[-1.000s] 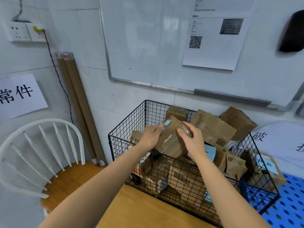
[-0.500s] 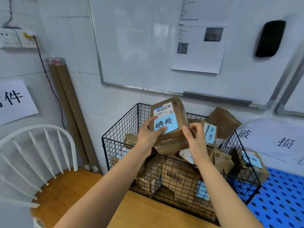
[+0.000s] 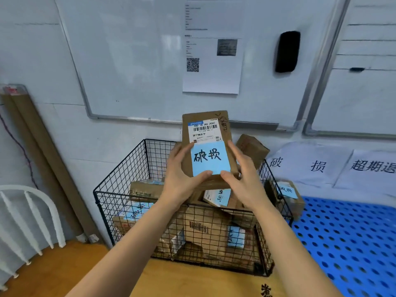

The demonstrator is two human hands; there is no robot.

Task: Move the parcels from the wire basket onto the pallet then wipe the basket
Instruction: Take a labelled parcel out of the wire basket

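A black wire basket (image 3: pixel 120 189) stands on a wooden surface against the wall, with several brown cardboard parcels piled inside. Above it I hold one brown parcel (image 3: pixel 205 129) upright, its shipping label and blue handwritten note facing me. My left hand (image 3: pixel 182 179) grips its left side, thumb on the note's lower edge. My right hand (image 3: pixel 242 176) grips the right side the same way. The blue perforated pallet (image 3: pixel 347 243) lies to the right of the basket, with one parcel (image 3: pixel 287 196) on its far left corner.
A white chair back (image 3: pixel 32 215) and its wooden seat are at the left. Cardboard tubes (image 3: pixel 42 151) lean on the wall. A whiteboard (image 3: pixel 139 61) hangs above the basket. Paper signs (image 3: pixel 310 166) are taped to the wall behind the pallet.
I lifted the parcel out of the pile and turned it upright so its label faces me. The view shifted to the right, showing more of the pallet.
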